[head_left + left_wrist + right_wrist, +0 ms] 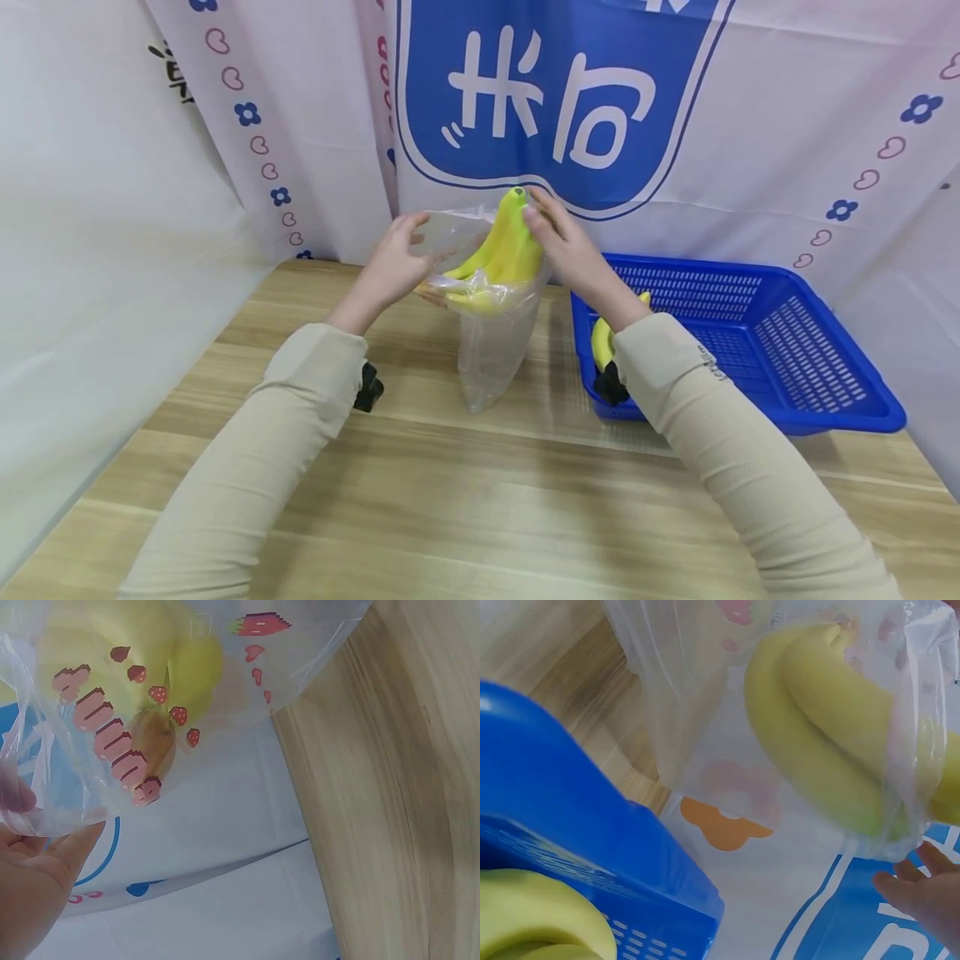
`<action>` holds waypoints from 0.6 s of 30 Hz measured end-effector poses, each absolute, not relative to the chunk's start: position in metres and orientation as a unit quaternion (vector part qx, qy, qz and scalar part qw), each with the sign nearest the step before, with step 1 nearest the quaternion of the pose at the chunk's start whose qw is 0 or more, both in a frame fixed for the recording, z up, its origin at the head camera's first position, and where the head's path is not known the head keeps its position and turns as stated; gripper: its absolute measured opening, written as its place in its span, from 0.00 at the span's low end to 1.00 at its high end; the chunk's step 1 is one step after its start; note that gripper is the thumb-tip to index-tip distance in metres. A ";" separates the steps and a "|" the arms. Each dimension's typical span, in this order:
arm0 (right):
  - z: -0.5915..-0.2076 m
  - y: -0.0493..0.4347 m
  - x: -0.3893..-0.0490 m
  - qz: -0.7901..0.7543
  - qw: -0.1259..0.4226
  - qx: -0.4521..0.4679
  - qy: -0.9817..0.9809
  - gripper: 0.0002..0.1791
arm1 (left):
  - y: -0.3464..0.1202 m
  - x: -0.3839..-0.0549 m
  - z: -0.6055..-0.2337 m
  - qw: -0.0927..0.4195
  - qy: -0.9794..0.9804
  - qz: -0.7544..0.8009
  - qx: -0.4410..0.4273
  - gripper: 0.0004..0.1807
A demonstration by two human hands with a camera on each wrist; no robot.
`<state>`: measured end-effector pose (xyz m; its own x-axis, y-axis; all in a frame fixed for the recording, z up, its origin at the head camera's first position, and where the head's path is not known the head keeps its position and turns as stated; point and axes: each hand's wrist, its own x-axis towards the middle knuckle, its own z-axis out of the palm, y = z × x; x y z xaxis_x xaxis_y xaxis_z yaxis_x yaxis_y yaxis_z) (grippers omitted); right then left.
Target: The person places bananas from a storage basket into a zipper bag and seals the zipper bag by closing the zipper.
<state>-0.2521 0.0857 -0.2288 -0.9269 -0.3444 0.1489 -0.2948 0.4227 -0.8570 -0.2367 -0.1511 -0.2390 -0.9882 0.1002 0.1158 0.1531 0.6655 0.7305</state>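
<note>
A clear plastic bag (495,350) with printed strawberry pictures hangs above the table. A bunch of yellow bananas (517,242) is partly inside it, with the greenish stem end sticking up out of the mouth. At the bag's left rim, my left hand (397,262) holds the plastic between thumb and fingers; the left wrist view shows this hand (45,870) at the rim. My right hand (570,250) is beside the stem end, fingers extended. In the right wrist view its fingertips (900,889) are close to the bag's edge; whether they touch it is unclear.
A blue plastic basket (847,358) stands on the wooden table (480,500) at the right, with more bananas (602,342) at its left side, partly behind my right forearm. A white printed cloth (322,125) hangs behind the table.
</note>
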 end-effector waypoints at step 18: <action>-0.230 0.088 -0.255 -0.489 0.078 -0.039 0.868 0.29 | -0.154 -0.239 -0.239 0.042 -0.909 -0.412 -0.052 0.40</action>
<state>-0.2548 0.0884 -0.2303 -0.9847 -0.1439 -0.0982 0.0095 0.5188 -0.8549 -0.2389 -0.1540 -0.2395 -0.9911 0.0598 0.1192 0.1291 0.6549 0.7446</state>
